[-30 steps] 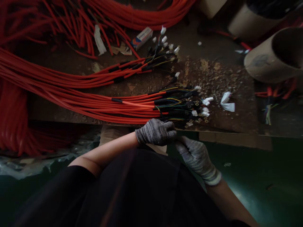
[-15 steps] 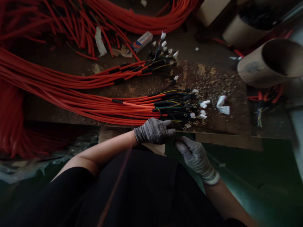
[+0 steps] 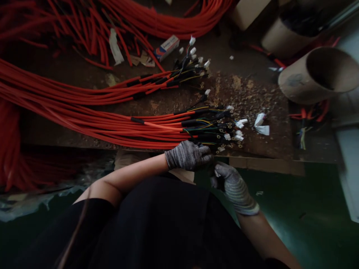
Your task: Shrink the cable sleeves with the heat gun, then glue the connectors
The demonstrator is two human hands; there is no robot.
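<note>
My left hand (image 3: pixel 192 156), in a grey knitted glove, is closed at the table's front edge, beside the nearest ends of a bundle of orange-red cables (image 3: pixel 112 123). Its fingers curl around something dark that I cannot make out. Just to the right and slightly lower, my right hand (image 3: pixel 231 181), gloved in grey with pale stripes, is closed in a pinch. A small pale spot shows by its thumb, too small to name. The cables end in black sleeves, thin coloured wires, ring terminals (image 3: pixel 230 125) and white connectors (image 3: pixel 239 135).
A second cable group (image 3: pixel 134 87) lies behind, with a small printed box (image 3: pixel 167 48) beyond it. White tape-like scraps (image 3: pixel 261 125) and crumbs lie on the brown table (image 3: pixel 276 144). Cardboard tubes (image 3: pixel 294 84) stand at the right. More red cables (image 3: pixel 9 149) hang at the left.
My left hand has shifted slightly right, closer to my right hand. My right hand has turned a little, its fingers curling more. The view has moved slightly.
</note>
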